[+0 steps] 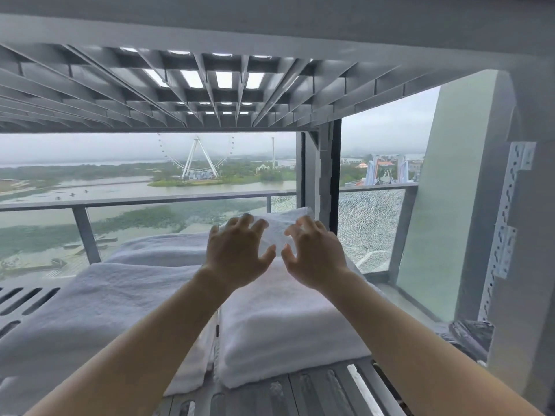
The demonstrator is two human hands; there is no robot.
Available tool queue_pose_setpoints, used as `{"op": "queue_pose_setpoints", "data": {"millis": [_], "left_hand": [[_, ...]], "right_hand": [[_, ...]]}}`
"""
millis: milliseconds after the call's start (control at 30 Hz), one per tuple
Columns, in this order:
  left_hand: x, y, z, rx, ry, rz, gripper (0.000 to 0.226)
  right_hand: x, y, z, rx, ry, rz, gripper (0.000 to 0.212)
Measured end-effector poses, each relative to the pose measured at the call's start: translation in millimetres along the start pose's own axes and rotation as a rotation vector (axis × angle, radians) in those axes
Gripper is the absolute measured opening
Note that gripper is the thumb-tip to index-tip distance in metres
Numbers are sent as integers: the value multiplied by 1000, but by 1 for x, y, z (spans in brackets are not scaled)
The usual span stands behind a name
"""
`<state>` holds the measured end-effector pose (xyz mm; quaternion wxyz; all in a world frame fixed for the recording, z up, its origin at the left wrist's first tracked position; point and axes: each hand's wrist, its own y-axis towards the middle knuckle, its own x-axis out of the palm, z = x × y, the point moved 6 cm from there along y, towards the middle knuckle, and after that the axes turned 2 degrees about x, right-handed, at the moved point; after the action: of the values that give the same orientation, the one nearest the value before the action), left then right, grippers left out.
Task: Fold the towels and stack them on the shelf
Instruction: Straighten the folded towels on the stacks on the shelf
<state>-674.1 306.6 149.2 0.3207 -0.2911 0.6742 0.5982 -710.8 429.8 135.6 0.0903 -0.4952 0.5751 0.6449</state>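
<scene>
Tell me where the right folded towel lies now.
In the head view, the right towel lies right of centre on the slatted shelf, beside the left towel, below the left hand and right hand.

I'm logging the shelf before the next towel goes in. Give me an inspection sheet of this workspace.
Surface: grey slatted shelf, upper level close above.
Job's things: folded white towels on it: left towel, right towel beside it, back towel behind.
Clutter: dark crumpled thing at the shelf's right edge.
Grippers: left hand and right hand above the right towel, fingers spread and bent, holding nothing.
Cables: nothing seen.
Surroundings: balcony railing, water, Ferris wheel beyond.
</scene>
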Motion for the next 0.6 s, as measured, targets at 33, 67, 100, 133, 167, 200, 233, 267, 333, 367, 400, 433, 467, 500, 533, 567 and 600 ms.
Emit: {"op": "queue_pose_setpoints", "data": {"millis": [33,67,100,133,167,200,233,267,333,367,400,433,467,500,533,567,600], "left_hand": [[3,6,-2,-9,-10,-16,50],[6,11,-6,-19,-18,-32,50],[9,16,-9,-23,-19,-46,51],[14,20,-11,-21,-13,-58,51],[18,24,-14,-16,-4,-70,51],[23,28,-15,-13,5,-86,51],[29,31,-17,-12,17,-103,51],[35,34,-19,-17,30,-125,51],[48,40,-22,-47,41,-176,53],[53,43,-23,-69,31,-194,54],[56,46,-23,-83,16,-201,55],[59,49,-23,-85,4,-198,56],[61,51,-21,-74,2,-194,57],[64,52,-20,-56,10,-194,59],[68,52,-19,-42,22,-207,61],[74,50,-19,-39,23,-234,63],[81,48,-21,-57,5,-270,65]], "right_hand": [[2,4,0,1,-2,-6,35],[4,7,0,0,-6,-12,35],[6,11,1,-2,-12,-16,35],[8,14,2,-3,-19,-20,35],[11,18,3,-2,-26,-26,35],[14,21,5,1,-33,-34,35],[18,25,6,5,-39,-47,35],[22,29,7,9,-44,-64,36],[30,38,10,17,-56,-107,39],[34,43,12,21,-61,-129,41],[39,48,13,27,-65,-149,44],[44,51,15,34,-72,-170,47],[50,53,18,39,-81,-193,50],[57,53,20,46,-88,-216,53],[64,51,23,59,-81,-241,56],[73,49,26,75,-58,-270,58],[80,45,29,89,-31,-304,61]]}}
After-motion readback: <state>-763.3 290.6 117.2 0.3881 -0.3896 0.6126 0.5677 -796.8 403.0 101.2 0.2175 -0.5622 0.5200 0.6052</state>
